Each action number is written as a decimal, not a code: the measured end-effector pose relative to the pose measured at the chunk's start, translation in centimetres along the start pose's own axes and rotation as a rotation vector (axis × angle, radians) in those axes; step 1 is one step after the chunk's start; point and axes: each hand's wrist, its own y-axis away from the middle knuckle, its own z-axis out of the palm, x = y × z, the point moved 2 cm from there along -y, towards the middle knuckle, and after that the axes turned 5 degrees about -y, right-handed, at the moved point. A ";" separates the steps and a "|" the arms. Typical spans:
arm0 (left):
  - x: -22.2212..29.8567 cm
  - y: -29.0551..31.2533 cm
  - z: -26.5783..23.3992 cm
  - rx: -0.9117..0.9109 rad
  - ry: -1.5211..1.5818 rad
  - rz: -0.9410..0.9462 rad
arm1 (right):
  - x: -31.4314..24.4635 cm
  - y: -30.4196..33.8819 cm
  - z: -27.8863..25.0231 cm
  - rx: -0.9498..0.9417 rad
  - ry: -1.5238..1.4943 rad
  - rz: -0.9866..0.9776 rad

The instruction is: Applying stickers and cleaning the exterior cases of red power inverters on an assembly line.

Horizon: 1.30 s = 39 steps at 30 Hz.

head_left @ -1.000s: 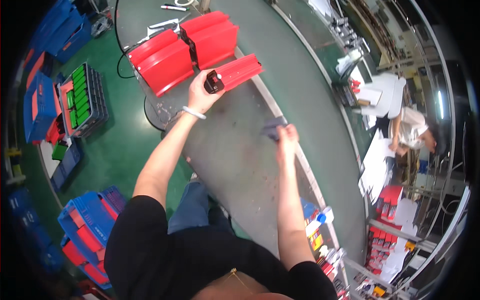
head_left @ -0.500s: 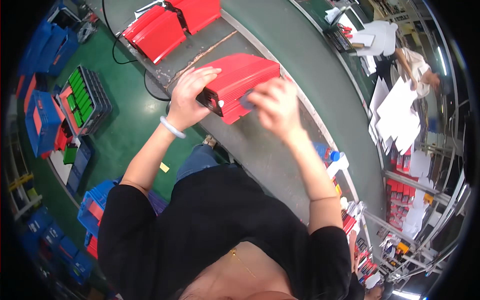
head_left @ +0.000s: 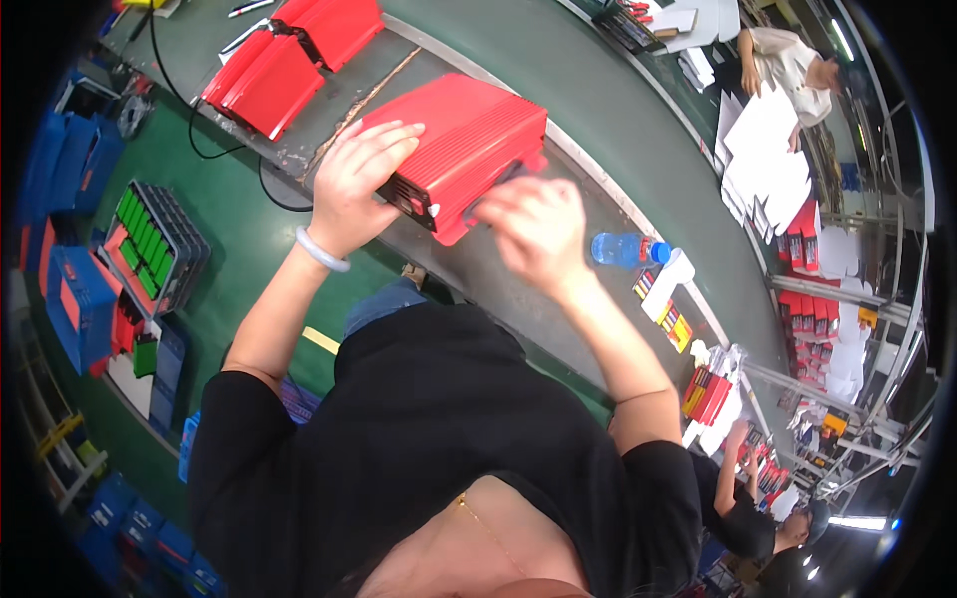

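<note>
At a scuffed grey-green bench [head_left: 454, 261], a worker [head_left: 439, 429] grips a ribbed red casing [head_left: 459, 125] at upper centre.

A strip of the bench parts it from more red casings [head_left: 264, 88] at upper left; a pale edge [head_left: 616, 190] runs beyond. The left hand [head_left: 357, 189] clasps its near corner, fingers spread on top, thumb by the black end panel [head_left: 413, 201], markings too small to read. The right hand [head_left: 538, 224], blurred, has its fingers closed on a dark piece [head_left: 513, 173] at the casing's side.

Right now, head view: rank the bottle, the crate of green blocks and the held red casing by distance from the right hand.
1. Red casing: at the right hand, on its left.
2. Bottle: close, to its right.
3. Crate: far left.
</note>
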 end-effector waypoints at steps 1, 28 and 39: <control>0.2 -0.1 -0.2 0.010 0.021 0.013 | 1.3 0.1 -0.5 0.064 0.096 0.016; 1.9 -0.1 2.6 0.011 0.003 0.098 | -8.2 1.9 0.9 -0.042 -0.567 0.169; 3.0 -0.3 0.1 0.092 -0.024 0.203 | 3.7 7.9 -3.9 0.717 -1.068 1.174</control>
